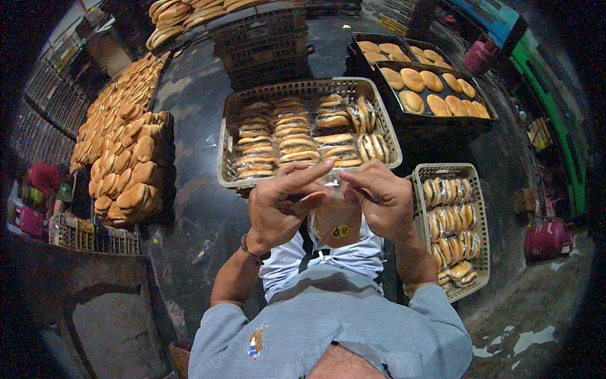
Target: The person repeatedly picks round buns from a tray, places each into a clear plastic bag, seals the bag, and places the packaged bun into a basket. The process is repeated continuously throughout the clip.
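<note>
Bag (334, 218), clear with tan contents and a round dark-and-yellow sticker (340, 232), hangs over your lap, just off the near edge of the large crate (303, 86). Your left hand (284, 205): grip pinching the film at top left. Your right hand (383, 201): grip pinching it at top right. Wrapped sandwiches (297, 144) stand in rows inside that crate; smaller crate (482, 227) beyond its near right corner, likewise loaded.

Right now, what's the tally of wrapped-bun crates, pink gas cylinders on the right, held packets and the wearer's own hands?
Wrapped-bun crates: 2
Pink gas cylinders: 2
Held packet: 1
Hands, left hand and right hand: 2
Total: 7
</note>
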### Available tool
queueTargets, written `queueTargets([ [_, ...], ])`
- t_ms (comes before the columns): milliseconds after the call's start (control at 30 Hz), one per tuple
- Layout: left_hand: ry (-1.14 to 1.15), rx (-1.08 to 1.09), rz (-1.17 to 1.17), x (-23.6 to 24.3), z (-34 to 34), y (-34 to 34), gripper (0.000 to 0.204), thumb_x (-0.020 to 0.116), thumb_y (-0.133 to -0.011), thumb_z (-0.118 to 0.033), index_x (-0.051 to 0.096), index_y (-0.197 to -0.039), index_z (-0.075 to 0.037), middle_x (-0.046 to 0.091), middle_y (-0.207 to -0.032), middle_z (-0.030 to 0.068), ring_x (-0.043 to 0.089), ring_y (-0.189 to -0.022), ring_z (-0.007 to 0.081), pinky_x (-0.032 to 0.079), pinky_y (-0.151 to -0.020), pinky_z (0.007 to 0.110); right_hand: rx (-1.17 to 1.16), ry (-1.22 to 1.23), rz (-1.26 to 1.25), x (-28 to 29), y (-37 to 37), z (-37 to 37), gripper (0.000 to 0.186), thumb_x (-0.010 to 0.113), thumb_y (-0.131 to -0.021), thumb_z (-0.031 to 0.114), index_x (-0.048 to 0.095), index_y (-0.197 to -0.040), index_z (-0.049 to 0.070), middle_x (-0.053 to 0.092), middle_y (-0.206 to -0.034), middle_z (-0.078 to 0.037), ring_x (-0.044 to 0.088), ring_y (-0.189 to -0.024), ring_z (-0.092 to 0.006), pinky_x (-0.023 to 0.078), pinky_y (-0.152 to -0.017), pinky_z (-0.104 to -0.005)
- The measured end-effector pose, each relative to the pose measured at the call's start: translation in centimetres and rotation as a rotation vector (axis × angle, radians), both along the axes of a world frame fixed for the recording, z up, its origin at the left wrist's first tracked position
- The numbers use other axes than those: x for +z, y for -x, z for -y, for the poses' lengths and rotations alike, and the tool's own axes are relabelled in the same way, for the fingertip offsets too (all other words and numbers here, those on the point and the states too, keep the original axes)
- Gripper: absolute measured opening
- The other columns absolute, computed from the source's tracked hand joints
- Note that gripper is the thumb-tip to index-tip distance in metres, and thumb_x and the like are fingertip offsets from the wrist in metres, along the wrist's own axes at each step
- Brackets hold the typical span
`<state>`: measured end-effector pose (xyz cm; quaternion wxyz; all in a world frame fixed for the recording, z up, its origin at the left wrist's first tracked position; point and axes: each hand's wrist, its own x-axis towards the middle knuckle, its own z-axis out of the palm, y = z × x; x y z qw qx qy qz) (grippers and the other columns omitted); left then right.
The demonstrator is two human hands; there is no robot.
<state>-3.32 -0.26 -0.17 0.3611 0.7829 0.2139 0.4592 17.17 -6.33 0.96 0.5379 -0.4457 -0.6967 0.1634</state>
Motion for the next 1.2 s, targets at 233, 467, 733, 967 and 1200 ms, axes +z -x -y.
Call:
queueTargets([
  [233, -0.104, 0.266, -0.098, -0.2, 0.2, 0.4, 0.015, 0.078, -0.08, -0.005, 0.077, -0.095, -0.008, 0.076, -0.092, 0.0071, 0.073, -0.09, 0.0218, 0.049, -0.103, 0.042, -0.068, -0.045, 0.13, -1.8, 1.2, -1.7, 0.033, 0.061, -0.07, -0.018, 0.074, -0.094, 0.0, 0.07, -0.088, -0.011, 0.067, -0.085, -0.0228, 0.053, -0.077, -0.0313],
  [467, 0.573, 0.185, 0.247, -2.3, -1.8, 1.8, 0.024, 0.077, -0.084, 0.0, 0.071, -0.107, 0.001, 0.074, -0.105, 0.0097, 0.07, -0.1, 0.0183, 0.056, -0.091, 0.034, 0.188, 0.165, -0.309, -3.1, 2.9, -4.9, 0.036, 0.059, -0.071, -0.021, 0.075, -0.095, 0.0, 0.07, -0.091, -0.01, 0.066, -0.088, -0.0195, 0.053, -0.079, -0.0302],
  [733, 0.645, 0.328, 0.479, -4.3, -1.2, 5.0, 0.034, 0.078, -0.084, 0.0, 0.066, -0.116, 0.003, 0.074, -0.101, 0.0131, 0.071, -0.09, 0.0174, 0.059, -0.081, 0.03, 0.163, -0.076, 0.213, -4.6, 5.9, -6.7, 0.031, 0.079, -0.072, -0.004, 0.077, -0.101, 0.007, 0.068, -0.089, -0.007, 0.064, -0.084, -0.0221, 0.052, -0.071, -0.0335],
  [967, -0.067, 0.677, -0.132, -7.2, 0.8, 7.9, 0.028, 0.087, -0.069, -0.014, 0.079, -0.096, -0.012, 0.069, -0.099, 0.0074, 0.062, -0.109, 0.0313, 0.048, -0.1, 0.046, 0.139, -0.212, 0.164, -9.9, 9.2, -7.2, 0.024, 0.079, -0.071, -0.005, 0.072, -0.092, 0.003, 0.061, -0.094, -0.009, 0.061, -0.09, -0.0262, 0.052, -0.076, -0.0363],
  [1200, -0.161, 0.59, -0.193, -9.5, 2.7, 8.5, 0.018, 0.084, -0.072, -0.012, 0.078, -0.089, -0.009, 0.064, -0.098, 0.0085, 0.063, -0.108, 0.0303, 0.05, -0.098, 0.045, 0.214, 0.121, -0.017, -12.4, 7.6, -5.3, 0.018, 0.084, -0.073, 0.0, 0.074, -0.088, 0.001, 0.057, -0.105, -0.007, 0.061, -0.09, -0.0136, 0.053, -0.071, -0.026],
])
